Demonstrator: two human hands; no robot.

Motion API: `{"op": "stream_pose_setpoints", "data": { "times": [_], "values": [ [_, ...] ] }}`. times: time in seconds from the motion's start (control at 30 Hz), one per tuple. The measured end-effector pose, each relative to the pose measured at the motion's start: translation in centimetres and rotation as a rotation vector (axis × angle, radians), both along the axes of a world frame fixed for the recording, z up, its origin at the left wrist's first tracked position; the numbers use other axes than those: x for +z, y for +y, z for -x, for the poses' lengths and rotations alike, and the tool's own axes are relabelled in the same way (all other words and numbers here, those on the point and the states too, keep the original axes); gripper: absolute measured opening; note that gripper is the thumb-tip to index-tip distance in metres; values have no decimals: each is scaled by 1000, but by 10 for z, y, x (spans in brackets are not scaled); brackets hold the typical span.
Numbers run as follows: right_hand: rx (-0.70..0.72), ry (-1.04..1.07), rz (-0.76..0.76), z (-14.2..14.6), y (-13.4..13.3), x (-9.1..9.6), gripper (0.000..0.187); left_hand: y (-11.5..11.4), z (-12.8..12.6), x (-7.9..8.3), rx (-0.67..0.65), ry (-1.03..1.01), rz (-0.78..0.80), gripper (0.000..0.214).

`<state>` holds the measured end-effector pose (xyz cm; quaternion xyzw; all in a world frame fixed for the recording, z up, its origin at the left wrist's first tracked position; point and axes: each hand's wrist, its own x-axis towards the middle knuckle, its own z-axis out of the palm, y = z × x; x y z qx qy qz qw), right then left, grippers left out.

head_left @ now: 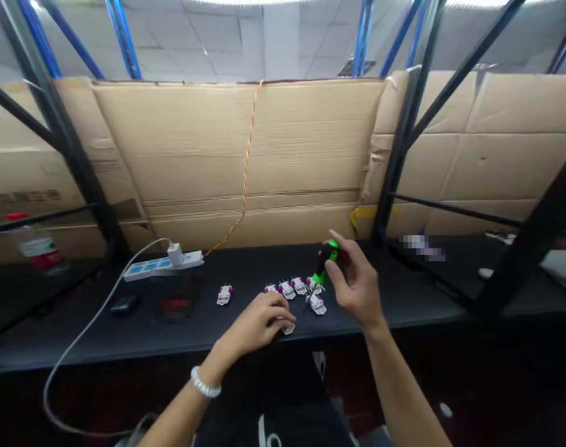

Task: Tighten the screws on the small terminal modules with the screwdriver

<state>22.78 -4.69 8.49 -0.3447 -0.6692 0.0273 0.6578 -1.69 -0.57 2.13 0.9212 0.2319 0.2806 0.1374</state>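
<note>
My right hand (355,282) grips a screwdriver (327,261) with a black and green handle, held upright and tilted, its tip down near a small white part (317,304). My left hand (263,321) lies curled on the black table (148,338), its fingers closed on another small white part (288,328) at the table's front edge. A row of several small white and magenta parts (292,288) lies just behind my left hand. One more such part (224,295) lies alone to the left. A white bead bracelet is on my left wrist.
A white and blue power strip (162,266) with a plugged charger and white cable lies at the back left. Dark small items (125,303) sit left of it. A plastic bottle (40,248) stands far left. Cardboard sheets (246,161) and black frame posts (397,155) back the table.
</note>
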Motion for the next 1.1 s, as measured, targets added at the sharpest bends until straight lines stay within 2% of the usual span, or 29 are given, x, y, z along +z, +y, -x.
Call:
{"op": "stream_pose_setpoints", "data": {
  "times": [0.2,0.37,0.53,0.77,1.1],
  "values": [
    [12,14,15,-4,1,0,49,-11,-7,4,65,97,-39,26],
    [-1,-1,5,-4,0,2,49,-14,-15,13,120,309,-174,26],
    [-12,-13,-1,-7,-1,3,49,-8,-20,11,90,405,-283,25],
    [-35,-25,-30,-11,-3,7,50,4,-21,6,70,416,-324,24],
    [-57,-16,-29,-20,-3,9,50,6,-30,21,105,368,-230,26]
  ]
}}
